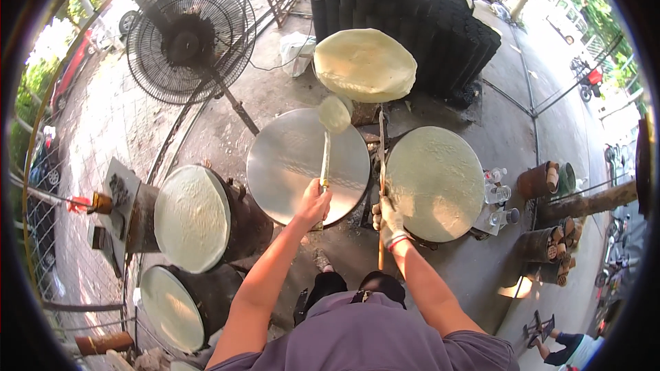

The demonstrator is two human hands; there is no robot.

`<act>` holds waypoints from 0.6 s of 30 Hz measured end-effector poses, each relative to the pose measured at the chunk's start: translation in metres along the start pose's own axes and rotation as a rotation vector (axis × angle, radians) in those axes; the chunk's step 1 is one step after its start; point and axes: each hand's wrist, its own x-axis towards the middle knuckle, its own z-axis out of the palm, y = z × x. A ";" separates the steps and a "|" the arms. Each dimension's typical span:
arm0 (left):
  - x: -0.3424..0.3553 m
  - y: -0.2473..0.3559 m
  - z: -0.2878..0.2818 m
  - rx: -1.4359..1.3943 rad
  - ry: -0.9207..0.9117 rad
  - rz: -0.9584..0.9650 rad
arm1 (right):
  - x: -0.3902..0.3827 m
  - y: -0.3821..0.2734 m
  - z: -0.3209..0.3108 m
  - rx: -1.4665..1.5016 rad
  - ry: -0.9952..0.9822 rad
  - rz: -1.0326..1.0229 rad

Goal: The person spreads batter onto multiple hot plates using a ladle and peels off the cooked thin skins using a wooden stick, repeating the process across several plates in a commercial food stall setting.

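My left hand (315, 203) grips a long-handled ladle (335, 115) with a cream-coated round head, held over a bare silvery round griddle (289, 168). My gloved right hand (386, 216) holds a long thin stick (382, 137) upright beside the right griddle, which carries a pale batter sheet (436, 182). A pale yellow oval (364, 63) shows beyond the stick's tip; whether they touch I cannot tell. At left, two more round griddles carry pale sheets (191, 216) (172, 306).
A large fan (182, 45) stands back left, black stacked cylinders (447, 48) behind the griddles. Clear containers (497, 194) and buckets (536, 244) stand at right. A mesh fence (48, 247) runs along the left. Another person (560, 349) is at the lower right edge.
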 end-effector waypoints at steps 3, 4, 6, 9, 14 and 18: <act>0.047 -0.044 -0.036 0.578 0.060 0.012 | 0.021 0.049 0.027 0.007 0.000 -0.419; 0.056 -0.058 -0.051 0.715 0.104 0.066 | 0.026 0.063 0.030 -0.274 0.108 -0.560; 0.063 -0.064 -0.080 0.852 0.147 0.126 | 0.016 0.063 0.039 -0.662 0.247 -0.565; 0.071 -0.062 -0.118 1.029 0.149 0.292 | -0.013 0.025 0.090 -1.066 0.348 -0.462; 0.076 -0.044 -0.163 1.173 0.164 0.328 | 0.004 -0.015 0.140 -0.155 0.113 -0.029; 0.064 -0.040 -0.192 1.311 0.180 0.206 | 0.017 0.048 0.113 -0.628 0.335 -0.269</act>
